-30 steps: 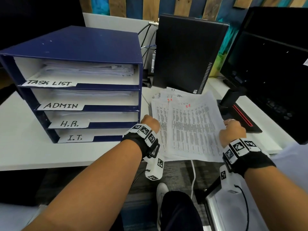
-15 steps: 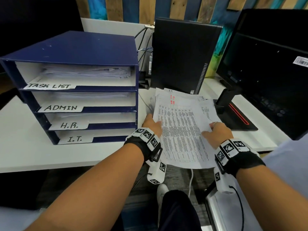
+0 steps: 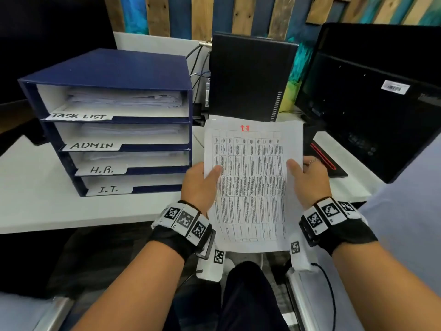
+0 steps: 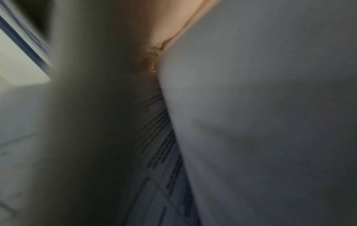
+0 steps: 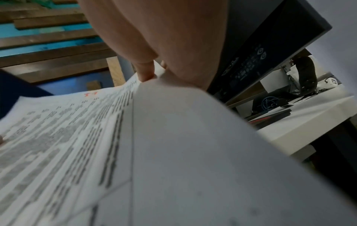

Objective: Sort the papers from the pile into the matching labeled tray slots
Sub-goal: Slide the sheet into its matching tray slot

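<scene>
Even indoor light, wide-angle bending at edges, heavy dim blur in left wrist view

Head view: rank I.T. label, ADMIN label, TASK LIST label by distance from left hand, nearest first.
From the left hand:
1. I.T. label, bottom slot, to its left.
2. ADMIN label, second slot from the top.
3. TASK LIST label, top slot, farthest.

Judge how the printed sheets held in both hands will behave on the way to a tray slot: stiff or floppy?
The printed sheets probably flop: in the right wrist view they bow between the grips. The left hand and right hand pinch opposite edges, which likely keeps them flat. One-handed, the far end would probably droop and loose sheets might fan.
</scene>
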Available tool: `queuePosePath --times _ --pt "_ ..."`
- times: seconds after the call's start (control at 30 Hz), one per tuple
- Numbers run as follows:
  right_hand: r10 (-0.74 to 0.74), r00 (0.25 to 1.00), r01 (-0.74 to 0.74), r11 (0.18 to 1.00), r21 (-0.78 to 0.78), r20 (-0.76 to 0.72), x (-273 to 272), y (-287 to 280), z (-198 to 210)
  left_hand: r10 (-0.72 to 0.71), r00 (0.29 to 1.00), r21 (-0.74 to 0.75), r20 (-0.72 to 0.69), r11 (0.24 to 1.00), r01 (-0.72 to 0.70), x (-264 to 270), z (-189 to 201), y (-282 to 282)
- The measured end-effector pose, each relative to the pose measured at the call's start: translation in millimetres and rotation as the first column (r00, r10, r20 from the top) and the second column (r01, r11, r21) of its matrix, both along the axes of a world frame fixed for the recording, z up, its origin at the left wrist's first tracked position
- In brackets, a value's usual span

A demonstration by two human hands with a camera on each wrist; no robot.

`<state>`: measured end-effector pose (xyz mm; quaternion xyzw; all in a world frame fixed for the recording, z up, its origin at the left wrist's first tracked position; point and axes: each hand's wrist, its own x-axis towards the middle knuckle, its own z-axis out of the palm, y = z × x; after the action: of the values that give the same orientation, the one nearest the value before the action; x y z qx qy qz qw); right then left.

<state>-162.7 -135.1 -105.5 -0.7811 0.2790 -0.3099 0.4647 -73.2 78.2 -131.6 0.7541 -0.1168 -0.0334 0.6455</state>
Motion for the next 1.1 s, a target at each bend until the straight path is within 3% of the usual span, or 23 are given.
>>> queuePosePath --times 0.27,0.57,0.77,0.97,1.1 --pt "0.229 0.970 -0.225 0.972 0.064 -0.077 -16.2 75.6 -19.9 0.236 0.971 0.126 0.049 0.963 -0.240 -17.9 -32.5 68.5" --pt "0.530 0.809 -0.498 0.848 0.182 -0.253 9.8 145.7 -54.0 0.412 0.905 0.301 -0.107 0.881 -0.365 -11.6 -71.6 158.6" --pt "0.547 0.774 -0.499 0.837 0.224 -0.318 30.9 178.6 -64.6 0.468 0.877 0.375 -0.110 0.837 -0.400 -3.2 -70.0 198.6" --pt "0.599 0.724 -0.448 0.785 0.428 -0.341 34.2 200.0 -62.9 0.482 0.867 0.508 -0.128 0.782 -0.360 23.7 -49.0 220.1" --pt "0.614 0.671 -0.519 0.789 0.327 -0.416 37.5 208.4 -68.0 0.479 0.870 0.511 -0.117 0.780 -0.361 33.7 -40.0 232.1"
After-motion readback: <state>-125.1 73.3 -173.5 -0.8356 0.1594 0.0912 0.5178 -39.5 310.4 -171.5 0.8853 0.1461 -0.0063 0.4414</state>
